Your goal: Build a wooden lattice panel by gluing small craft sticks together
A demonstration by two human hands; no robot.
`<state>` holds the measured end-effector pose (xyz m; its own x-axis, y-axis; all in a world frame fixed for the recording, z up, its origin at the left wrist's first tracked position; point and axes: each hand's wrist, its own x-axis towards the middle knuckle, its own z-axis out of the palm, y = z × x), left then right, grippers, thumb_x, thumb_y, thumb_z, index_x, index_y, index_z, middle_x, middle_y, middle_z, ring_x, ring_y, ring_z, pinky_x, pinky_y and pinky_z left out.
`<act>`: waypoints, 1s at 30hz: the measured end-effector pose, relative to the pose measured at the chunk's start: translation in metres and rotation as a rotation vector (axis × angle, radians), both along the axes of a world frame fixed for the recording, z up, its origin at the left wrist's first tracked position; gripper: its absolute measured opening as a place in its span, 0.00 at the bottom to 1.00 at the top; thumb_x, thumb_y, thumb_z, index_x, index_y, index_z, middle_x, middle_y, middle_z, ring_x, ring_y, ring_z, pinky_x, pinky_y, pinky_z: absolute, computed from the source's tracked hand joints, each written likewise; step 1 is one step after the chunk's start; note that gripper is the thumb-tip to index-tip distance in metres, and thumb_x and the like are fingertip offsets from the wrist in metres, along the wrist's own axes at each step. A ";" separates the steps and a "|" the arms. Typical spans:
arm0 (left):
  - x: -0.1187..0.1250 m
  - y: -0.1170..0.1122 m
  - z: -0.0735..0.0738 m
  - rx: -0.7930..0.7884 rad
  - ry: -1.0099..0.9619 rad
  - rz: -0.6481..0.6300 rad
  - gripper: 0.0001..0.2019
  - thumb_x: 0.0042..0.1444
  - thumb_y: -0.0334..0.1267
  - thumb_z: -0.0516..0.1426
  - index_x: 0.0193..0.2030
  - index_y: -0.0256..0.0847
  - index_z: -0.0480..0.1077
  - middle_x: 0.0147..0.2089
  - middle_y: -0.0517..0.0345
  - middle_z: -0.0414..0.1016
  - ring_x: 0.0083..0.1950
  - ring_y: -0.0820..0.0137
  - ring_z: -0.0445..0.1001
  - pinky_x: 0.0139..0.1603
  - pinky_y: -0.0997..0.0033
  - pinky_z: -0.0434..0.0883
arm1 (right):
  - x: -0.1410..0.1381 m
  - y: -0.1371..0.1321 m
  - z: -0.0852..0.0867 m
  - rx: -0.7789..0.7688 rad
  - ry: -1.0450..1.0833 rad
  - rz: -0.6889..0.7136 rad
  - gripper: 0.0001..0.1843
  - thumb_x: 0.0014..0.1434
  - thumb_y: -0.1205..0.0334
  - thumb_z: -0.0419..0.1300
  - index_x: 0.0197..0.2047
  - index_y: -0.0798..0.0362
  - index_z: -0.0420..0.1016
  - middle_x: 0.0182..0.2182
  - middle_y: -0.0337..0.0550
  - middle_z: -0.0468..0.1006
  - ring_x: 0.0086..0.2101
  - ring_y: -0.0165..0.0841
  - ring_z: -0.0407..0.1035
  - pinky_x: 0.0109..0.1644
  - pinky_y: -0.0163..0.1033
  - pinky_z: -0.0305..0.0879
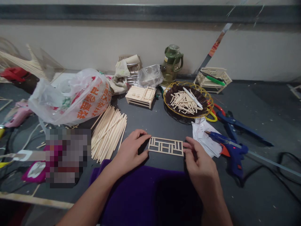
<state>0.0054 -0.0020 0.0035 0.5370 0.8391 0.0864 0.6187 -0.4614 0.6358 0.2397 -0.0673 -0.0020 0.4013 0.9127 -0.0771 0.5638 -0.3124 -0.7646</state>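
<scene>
A small rectangular lattice frame of thin wooden sticks (166, 146) is between my two hands, just above or on the dark table; which, I cannot tell. My left hand (131, 150) pinches its left end between thumb and fingers. At the right end, the fingers and thumb of my right hand (199, 157) close on the short side. A purple cloth (141, 191) lies in front of me below the frame. Left of my left hand is a pile of long wooden sticks (109, 135). A blue glue gun (231, 150) lies right of my right hand.
Behind the frame stands a small stick-built table model (141, 96). A woven basket (166, 99) holds short sticks and a white pen. White paper (204, 135), a blue cutter (242, 125), a plastic bag (58, 106), a green jug (172, 61) and a pink glue gun (18, 114) surround the area.
</scene>
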 end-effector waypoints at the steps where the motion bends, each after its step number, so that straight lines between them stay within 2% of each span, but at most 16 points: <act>1: 0.000 0.000 0.000 0.000 0.001 0.001 0.24 0.53 0.30 0.57 0.59 0.46 0.65 0.55 0.50 0.65 0.57 0.61 0.66 0.58 0.53 0.68 | 0.001 0.000 -0.002 -0.004 0.047 0.005 0.24 0.61 0.54 0.53 0.59 0.52 0.69 0.47 0.51 0.79 0.44 0.41 0.75 0.49 0.48 0.71; 6: 0.000 0.000 -0.001 0.007 -0.002 0.007 0.25 0.54 0.31 0.56 0.59 0.47 0.65 0.55 0.50 0.66 0.57 0.60 0.67 0.57 0.52 0.68 | 0.006 -0.002 -0.007 0.010 0.239 -0.021 0.26 0.59 0.52 0.57 0.58 0.53 0.70 0.48 0.53 0.78 0.44 0.41 0.75 0.39 0.42 0.75; 14: -0.001 0.000 -0.001 -0.003 0.003 0.002 0.25 0.53 0.30 0.56 0.59 0.46 0.65 0.56 0.50 0.65 0.58 0.61 0.66 0.59 0.54 0.68 | 0.009 -0.001 0.001 -0.016 0.391 -0.032 0.27 0.56 0.50 0.60 0.57 0.53 0.71 0.50 0.54 0.78 0.46 0.42 0.75 0.35 0.38 0.75; 22: 0.000 0.001 -0.001 0.001 -0.010 0.004 0.24 0.53 0.31 0.56 0.59 0.46 0.66 0.55 0.51 0.66 0.57 0.61 0.67 0.58 0.54 0.68 | 0.013 -0.001 0.003 -0.026 0.441 -0.032 0.26 0.56 0.49 0.61 0.54 0.54 0.73 0.49 0.56 0.78 0.46 0.43 0.75 0.33 0.38 0.75; 25: -0.001 0.001 -0.002 0.009 -0.019 0.000 0.25 0.53 0.31 0.56 0.59 0.47 0.65 0.55 0.51 0.66 0.57 0.61 0.67 0.57 0.54 0.69 | 0.012 -0.001 0.001 -0.004 0.390 -0.051 0.26 0.56 0.49 0.60 0.54 0.55 0.73 0.49 0.56 0.78 0.45 0.43 0.76 0.35 0.40 0.75; 30: 0.000 0.000 -0.001 0.000 -0.011 0.006 0.25 0.54 0.31 0.56 0.59 0.47 0.65 0.55 0.50 0.65 0.57 0.61 0.66 0.58 0.54 0.68 | 0.009 -0.003 -0.001 0.008 0.117 -0.051 0.22 0.59 0.51 0.57 0.53 0.52 0.75 0.48 0.52 0.80 0.44 0.42 0.76 0.49 0.48 0.72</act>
